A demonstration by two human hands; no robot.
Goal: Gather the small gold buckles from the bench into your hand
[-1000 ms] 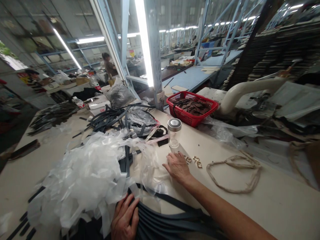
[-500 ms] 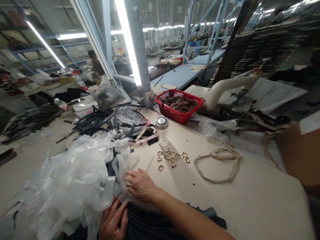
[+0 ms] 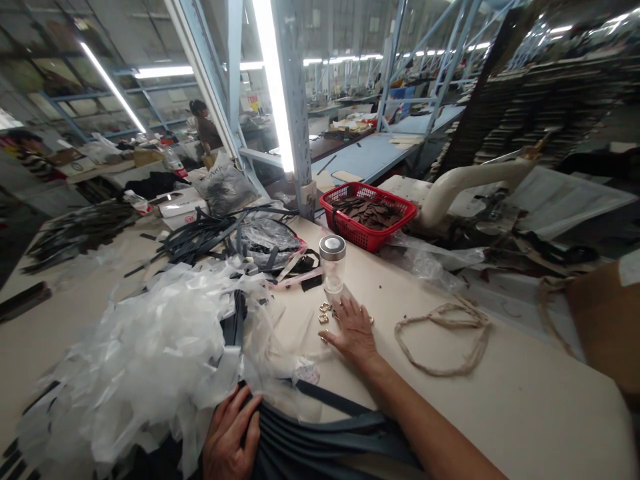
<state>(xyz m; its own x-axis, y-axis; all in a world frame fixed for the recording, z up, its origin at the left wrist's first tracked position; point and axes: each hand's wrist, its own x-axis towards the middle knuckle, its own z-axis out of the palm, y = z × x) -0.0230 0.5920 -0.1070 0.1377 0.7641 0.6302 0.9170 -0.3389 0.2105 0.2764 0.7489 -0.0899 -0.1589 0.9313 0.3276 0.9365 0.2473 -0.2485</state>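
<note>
Here, basket (image 3: 351, 230) of brown pieces (image 3: 368, 211), jar (image 3: 333, 267), buckles (image 3: 323, 319)

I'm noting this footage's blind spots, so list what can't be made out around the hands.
- Head view: number of gold buckles; the right hand covers some.
- Head view: where the dark strips run; the right forearm and bottom edge cut them off.
- Head view: whether the left hand grips anything; its own back hides the palm.

Worn on the head, the one camera faces forward and down from above and behind, nearest the left grip (image 3: 233, 433), with the right grip (image 3: 357, 333) farther out, counter (image 3: 540, 400) around them and pillar (image 3: 299, 100) beyond.
</note>
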